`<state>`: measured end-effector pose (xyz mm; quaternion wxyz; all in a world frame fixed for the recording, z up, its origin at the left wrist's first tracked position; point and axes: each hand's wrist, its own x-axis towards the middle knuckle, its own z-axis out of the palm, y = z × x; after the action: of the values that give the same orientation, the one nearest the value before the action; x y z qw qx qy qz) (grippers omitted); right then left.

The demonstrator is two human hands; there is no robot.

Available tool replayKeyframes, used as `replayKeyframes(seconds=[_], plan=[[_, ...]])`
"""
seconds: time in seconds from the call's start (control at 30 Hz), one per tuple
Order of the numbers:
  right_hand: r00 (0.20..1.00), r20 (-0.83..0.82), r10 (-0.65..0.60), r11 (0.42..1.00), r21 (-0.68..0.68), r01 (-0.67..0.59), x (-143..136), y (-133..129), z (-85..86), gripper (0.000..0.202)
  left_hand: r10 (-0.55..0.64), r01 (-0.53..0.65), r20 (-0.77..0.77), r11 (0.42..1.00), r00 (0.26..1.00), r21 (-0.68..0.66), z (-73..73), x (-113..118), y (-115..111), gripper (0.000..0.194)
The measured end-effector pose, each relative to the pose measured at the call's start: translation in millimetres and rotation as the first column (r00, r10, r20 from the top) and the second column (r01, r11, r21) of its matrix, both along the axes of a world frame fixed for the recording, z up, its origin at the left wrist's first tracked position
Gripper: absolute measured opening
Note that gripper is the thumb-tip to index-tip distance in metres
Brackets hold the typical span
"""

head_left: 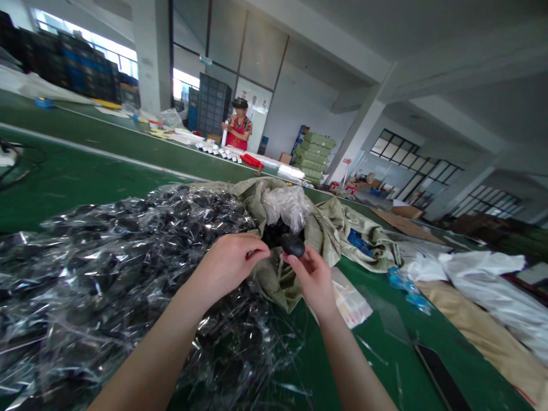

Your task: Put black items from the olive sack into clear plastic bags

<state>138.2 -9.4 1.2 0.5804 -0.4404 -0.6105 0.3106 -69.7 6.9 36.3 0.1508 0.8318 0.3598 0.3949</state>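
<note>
Black oval piece (pixel 293 245), pebbled, apparently bare: centre frame, in the grip of the right hand (pixel 314 279), between thumb and fingers. Left hand (pixel 233 260) just beside, fingertips pinched; cannot tell whether it grasps anything. Behind, open olive sack (pixel 327 228), dark contents (pixel 274 233) remaining at its mouth. Many film-wrapped black pieces (pixel 128 257) already heaped across left of frame. Flat plastic packets (pixel 353 302) lower right of centre, on green worktop (pixel 51 188).
</note>
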Motion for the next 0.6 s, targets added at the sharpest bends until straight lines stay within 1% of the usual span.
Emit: replayKeyframes(seconds=[0.07,0.13,0.17,0.23,0.3,0.33,0.37,0.4,0.47,0.53,0.6], plan=[[0.999,-0.017,-0.051,0.998,0.022,0.051,9.2,6.8,-0.9,0.031,-0.146,0.143,-0.116,0.989,0.982,-0.04,-3.9,4.5,-4.3,0.022],[0.995,-0.04,-0.086,0.996,0.035,0.088,18.4,13.4,-1.2,0.032,-0.269,0.247,-0.267,0.962,0.925,-0.114,-14.0,16.5,-8.8,0.017],[0.994,-0.051,-0.099,0.994,0.036,0.1,22.5,16.1,-1.2,0.033,-0.309,0.271,-0.347,0.95,0.886,-0.154,-20.7,25.0,-11.0,0.013],[0.991,-0.068,-0.116,0.993,0.029,0.118,29.4,19.4,-1.2,0.035,-0.356,0.271,-0.503,0.933,0.787,-0.238,-34.7,43.8,-15.2,0.009],[0.989,-0.076,-0.124,0.992,0.027,0.127,34.2,20.1,-1.4,0.036,-0.395,0.272,-0.604,0.918,0.692,-0.287,-45.0,60.7,-19.4,0.021],[0.989,-0.078,-0.126,0.991,0.03,0.128,36.0,19.6,-1.6,0.036,-0.404,0.27,-0.633,0.914,0.66,-0.301,-47.7,67.0,-21.4,0.026],[0.989,-0.077,-0.125,0.991,0.033,0.128,37.4,18.7,-1.9,0.036,-0.405,0.262,-0.65,0.914,0.644,-0.309,-48.9,71.5,-23.4,0.029],[0.99,-0.072,-0.124,0.991,0.038,0.127,38.6,17.5,-2.2,0.036,-0.394,0.25,-0.658,0.918,0.642,-0.306,-48.5,73.8,-25.2,0.028],[0.991,-0.054,-0.123,0.991,0.042,0.125,40.4,14.9,-2.7,0.036,-0.364,0.239,-0.656,0.931,0.661,-0.276,-44.6,72.1,-27.1,0.022],[0.992,-0.037,-0.122,0.991,0.043,0.124,41.8,12.3,-3.1,0.036,-0.384,0.283,-0.622,0.923,0.682,-0.26,-38.4,62.8,-25.6,0.015],[0.992,-0.029,-0.122,0.991,0.045,0.124,42.4,9.7,-3.3,0.037,-0.453,0.353,-0.553,0.892,0.699,-0.284,-31.6,49.2,-20.1,0.011]])
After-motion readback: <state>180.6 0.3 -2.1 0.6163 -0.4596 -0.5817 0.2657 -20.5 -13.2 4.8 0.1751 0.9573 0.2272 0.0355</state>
